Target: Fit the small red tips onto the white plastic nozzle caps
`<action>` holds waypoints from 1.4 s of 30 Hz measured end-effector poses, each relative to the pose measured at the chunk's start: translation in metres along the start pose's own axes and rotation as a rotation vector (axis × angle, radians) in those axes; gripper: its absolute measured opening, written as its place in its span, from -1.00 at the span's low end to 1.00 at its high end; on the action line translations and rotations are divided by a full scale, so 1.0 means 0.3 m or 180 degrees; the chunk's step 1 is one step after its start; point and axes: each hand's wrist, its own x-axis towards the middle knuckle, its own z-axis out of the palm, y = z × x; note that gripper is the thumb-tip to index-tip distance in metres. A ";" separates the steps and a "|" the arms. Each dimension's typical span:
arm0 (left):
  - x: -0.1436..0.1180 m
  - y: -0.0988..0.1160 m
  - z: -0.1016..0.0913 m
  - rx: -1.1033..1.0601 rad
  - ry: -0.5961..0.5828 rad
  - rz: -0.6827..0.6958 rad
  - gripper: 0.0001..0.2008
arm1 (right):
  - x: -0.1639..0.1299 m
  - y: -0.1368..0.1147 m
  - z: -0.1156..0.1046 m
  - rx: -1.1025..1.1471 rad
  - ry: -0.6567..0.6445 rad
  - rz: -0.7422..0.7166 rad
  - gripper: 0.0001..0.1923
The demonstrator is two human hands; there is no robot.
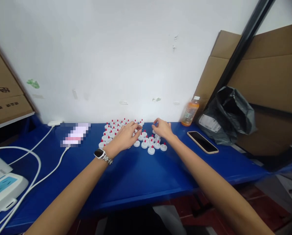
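both hands work a cluster of white caps with red tips (126, 133) at twelve o'clock on the blue table (141, 176). left hand (126, 136) lies loosely curled over them; right hand (162, 129) pinches one. many caps already stand grouped; how many remain cannot be told.

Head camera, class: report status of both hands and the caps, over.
Left hand and right hand fingering white red-tipped caps clustered on blue table. Grip unclear. Phone lies clear, right.

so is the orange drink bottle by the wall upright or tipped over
Upright: the orange drink bottle stands on the blue table with its white cap on top, beside the grey bag.
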 end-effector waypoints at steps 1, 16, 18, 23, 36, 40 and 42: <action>0.027 0.015 0.019 -0.0009 -0.0015 0.0009 -0.70 | 0.023 0.021 0.008 -0.0046 -0.0123 0.0109 -0.76; -0.050 -0.024 -0.006 0.0013 0.0055 0.0248 -0.63 | -0.123 -0.179 -0.021 0.2525 -0.0401 -0.0920 -0.92; -0.110 -0.060 -0.047 -0.0070 0.0004 0.0167 -0.68 | -0.153 -0.243 0.005 0.2696 -0.0479 -0.1017 -0.89; -0.264 -0.175 -0.136 -0.0062 0.0352 -0.0318 -0.69 | -0.197 -0.371 0.101 0.1981 -0.0588 -0.1463 -0.88; -0.361 -0.231 -0.141 -0.0239 0.0180 -0.0719 -0.74 | -0.193 -0.498 0.217 -0.0356 -0.0622 -0.2626 -0.86; -0.356 -0.216 -0.139 -0.0326 0.0152 -0.0756 -0.70 | -0.194 -0.472 0.194 -0.0038 -0.0534 -0.2534 -0.91; -0.354 -0.209 -0.136 -0.0311 0.0173 -0.0771 -0.69 | -0.195 -0.460 0.176 0.0490 -0.0517 -0.2372 -0.94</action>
